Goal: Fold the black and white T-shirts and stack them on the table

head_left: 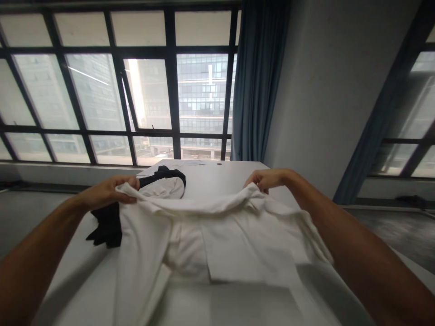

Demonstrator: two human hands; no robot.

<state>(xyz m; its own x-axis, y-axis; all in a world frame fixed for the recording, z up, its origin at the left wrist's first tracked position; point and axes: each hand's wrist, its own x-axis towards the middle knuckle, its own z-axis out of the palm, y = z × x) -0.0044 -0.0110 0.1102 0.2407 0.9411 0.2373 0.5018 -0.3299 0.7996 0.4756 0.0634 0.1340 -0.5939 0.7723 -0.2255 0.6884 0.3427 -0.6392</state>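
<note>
A white garment (234, 240) hangs stretched between my two hands above the white table. Its upper edge sags slightly in the middle, and loose folds drop toward the tabletop. The frame does not show clearly whether it is a shirt or trousers. My left hand (113, 191) pinches the left end of that edge, thumb below and fingers over the cloth. At the other end, my right hand (264, 179) is closed on the bunched edge, its fingertips partly hidden. Behind the left hand lie a black cloth (108, 225) and a black and white fabric bundle (166, 186).
The white table (217, 179) reaches away toward the windows. A small dark spot, perhaps a cable hole, marks its far end. Beyond stand a blue curtain (256, 86), a pale pillar (316, 99) and a large black-framed window with one pane tilted open.
</note>
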